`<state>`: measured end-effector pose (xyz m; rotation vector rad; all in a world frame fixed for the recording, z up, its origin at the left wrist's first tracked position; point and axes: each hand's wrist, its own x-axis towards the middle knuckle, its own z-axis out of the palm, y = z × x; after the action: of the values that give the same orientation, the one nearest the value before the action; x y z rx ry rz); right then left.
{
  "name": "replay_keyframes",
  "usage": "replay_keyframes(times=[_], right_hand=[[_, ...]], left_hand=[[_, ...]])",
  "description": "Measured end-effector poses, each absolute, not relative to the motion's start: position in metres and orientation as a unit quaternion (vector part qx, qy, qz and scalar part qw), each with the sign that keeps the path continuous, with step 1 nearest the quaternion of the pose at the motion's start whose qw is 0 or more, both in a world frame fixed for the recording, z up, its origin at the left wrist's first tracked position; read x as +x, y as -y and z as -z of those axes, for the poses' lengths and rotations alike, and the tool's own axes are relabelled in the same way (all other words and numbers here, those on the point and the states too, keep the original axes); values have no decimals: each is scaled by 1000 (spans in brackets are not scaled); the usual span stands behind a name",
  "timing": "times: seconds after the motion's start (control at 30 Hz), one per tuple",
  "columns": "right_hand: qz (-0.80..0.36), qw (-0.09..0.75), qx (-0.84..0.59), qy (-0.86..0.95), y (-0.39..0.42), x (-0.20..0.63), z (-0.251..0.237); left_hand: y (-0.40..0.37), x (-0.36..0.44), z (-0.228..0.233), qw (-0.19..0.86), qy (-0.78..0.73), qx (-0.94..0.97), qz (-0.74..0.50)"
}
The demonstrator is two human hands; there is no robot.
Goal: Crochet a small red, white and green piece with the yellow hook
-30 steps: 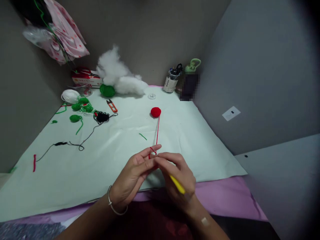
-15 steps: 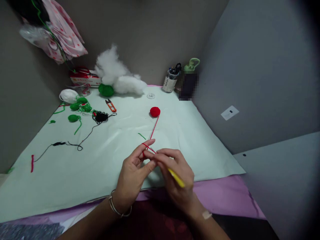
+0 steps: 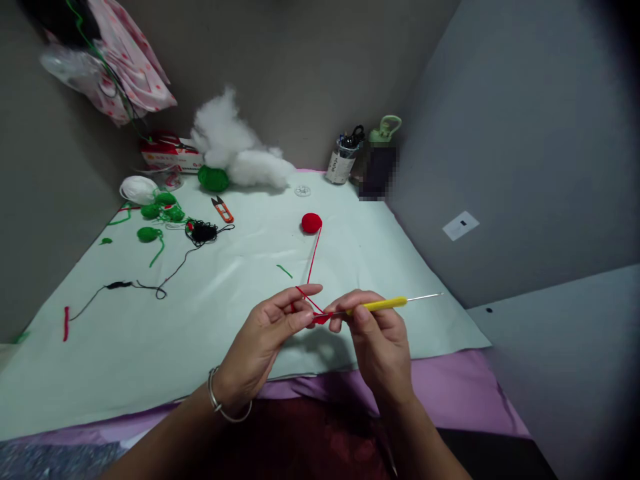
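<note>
My left hand (image 3: 270,340) pinches a small red crochet piece (image 3: 321,319) between thumb and fingers. Red yarn (image 3: 314,257) runs over its raised index finger and back to a red yarn ball (image 3: 311,223) on the table. My right hand (image 3: 381,343) grips a crochet hook (image 3: 383,305) by its yellow handle, which lies nearly level. One thin metal end points right into open air; the other end reaches the red piece, its tip partly hidden by the fingers.
Orange thread snips (image 3: 223,209), a tangle of black yarn (image 3: 203,232), green yarn balls (image 3: 213,179) and white stuffing (image 3: 235,147) lie at the back left. A pen cup (image 3: 341,162) and a bottle with a green lid (image 3: 384,130) stand at the back right, near the wall.
The hook has turned from slanting down toward me to nearly level, its far end now pointing right. My right hand has rolled and shifted right, uncovering the red piece.
</note>
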<state>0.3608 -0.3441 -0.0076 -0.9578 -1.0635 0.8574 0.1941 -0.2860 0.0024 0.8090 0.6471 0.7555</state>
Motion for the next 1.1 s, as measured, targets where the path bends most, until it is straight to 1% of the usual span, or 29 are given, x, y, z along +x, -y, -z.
replay_keyframes(times=[0.1,0.2,0.27,0.33,0.37,0.43,0.5,0.57,0.6,0.67,0.9,0.97,1.03,1.1], right_hand=[[-298,640,-461,539,350,362,3],[-135,553,-471,674,353,360,0],[-13,477,-458,750,353,358,1],[61,438,-454,774,354,357,4],[66,441,-460,768,355,357,5],[12,491,-481,726,356,358,6],[-94,573,-488,651,356,357,6],[-201,642,-463,577,355,356,4],[-235,659,-451,555,353,354,4],[-259,657,-448,548,349,351,3],[-223,631,-474,573,348,346,6],[-159,582,-482,636,351,347,9],[-65,516,-482,705,353,348,12],[-7,493,-479,726,354,349,14]], left_hand=[[285,192,2,767,-315,418,-372],[285,193,4,755,-313,431,-382],[286,195,4,778,-300,401,-380],[287,197,2,820,-280,343,-363],[288,197,1,843,-270,312,-346],[287,196,0,874,-260,268,-312],[286,194,-1,879,-264,259,-302],[285,194,-1,861,-279,278,-322],[285,195,-1,848,-285,294,-337],[287,197,-1,825,-288,330,-358],[289,200,4,793,-293,389,-367],[289,200,5,786,-301,383,-380],[291,201,5,799,-302,352,-382],[292,202,4,832,-292,305,-361]])
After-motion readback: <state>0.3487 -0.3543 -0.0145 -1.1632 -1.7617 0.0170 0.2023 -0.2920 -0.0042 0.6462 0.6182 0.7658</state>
